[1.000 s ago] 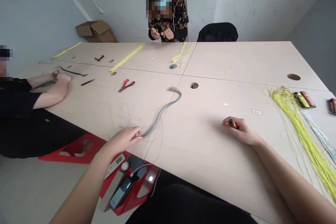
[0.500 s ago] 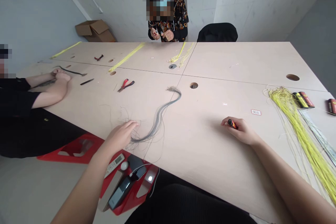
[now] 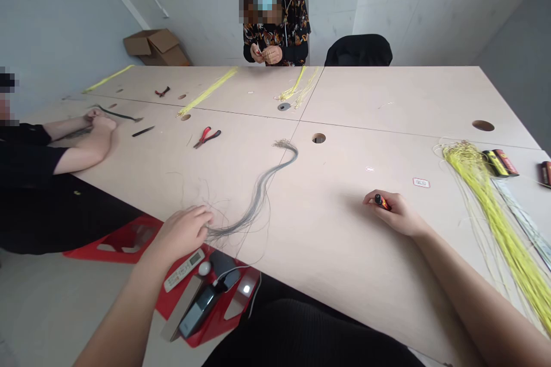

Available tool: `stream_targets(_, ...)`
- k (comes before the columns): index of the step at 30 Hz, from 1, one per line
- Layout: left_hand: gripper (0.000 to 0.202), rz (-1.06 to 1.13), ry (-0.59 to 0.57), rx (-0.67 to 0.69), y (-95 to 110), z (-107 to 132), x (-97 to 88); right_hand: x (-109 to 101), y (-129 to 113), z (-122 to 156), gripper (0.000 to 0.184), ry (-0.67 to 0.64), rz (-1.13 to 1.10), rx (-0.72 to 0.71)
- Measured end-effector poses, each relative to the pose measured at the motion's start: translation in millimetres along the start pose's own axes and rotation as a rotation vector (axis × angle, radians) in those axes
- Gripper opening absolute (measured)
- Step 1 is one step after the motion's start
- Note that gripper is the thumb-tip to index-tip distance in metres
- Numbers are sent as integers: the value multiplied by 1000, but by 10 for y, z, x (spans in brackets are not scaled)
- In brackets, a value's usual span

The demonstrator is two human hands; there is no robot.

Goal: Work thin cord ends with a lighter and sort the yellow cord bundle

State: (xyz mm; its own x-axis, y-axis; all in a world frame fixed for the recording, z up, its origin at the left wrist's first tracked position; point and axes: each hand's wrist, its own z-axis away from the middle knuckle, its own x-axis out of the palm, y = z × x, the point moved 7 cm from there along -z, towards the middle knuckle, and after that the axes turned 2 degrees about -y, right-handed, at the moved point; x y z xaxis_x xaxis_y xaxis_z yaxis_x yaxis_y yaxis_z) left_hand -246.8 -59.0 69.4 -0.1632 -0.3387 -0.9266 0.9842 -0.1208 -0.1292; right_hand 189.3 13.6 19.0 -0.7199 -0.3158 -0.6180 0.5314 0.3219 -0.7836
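Leftward along the near edge of the surface (image 3: 327,252), the left hand (image 3: 184,233) has drawn back, baring more of the grey strands (image 3: 259,190) that curve inward from there; whether it pinches any ends, I cannot tell. The right hand (image 3: 398,215) grips a black-and-red cylinder (image 3: 382,202).

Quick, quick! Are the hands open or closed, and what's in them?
Left hand: at the near end of the grey strands; whether it grips them cannot be told.
Right hand: closed, holding a small black-and-red cylinder.
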Motion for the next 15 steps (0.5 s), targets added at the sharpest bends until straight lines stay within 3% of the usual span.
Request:
stream_targets(3,45,-23,119,36,98,-29,-106,4,5,0,18,2,0,-1)
stream_targets(5,56,-3,133,80,142,-55,-81,3,3,0,18,4,0,-3)
stream_targets(10,64,67,-19,123,152,-69,130,3,-3,2,17,-2,-1,-7)
stream_targets(15,55,109,-71,58,86,23,161,4,4,-1,18,-8,2,-1)
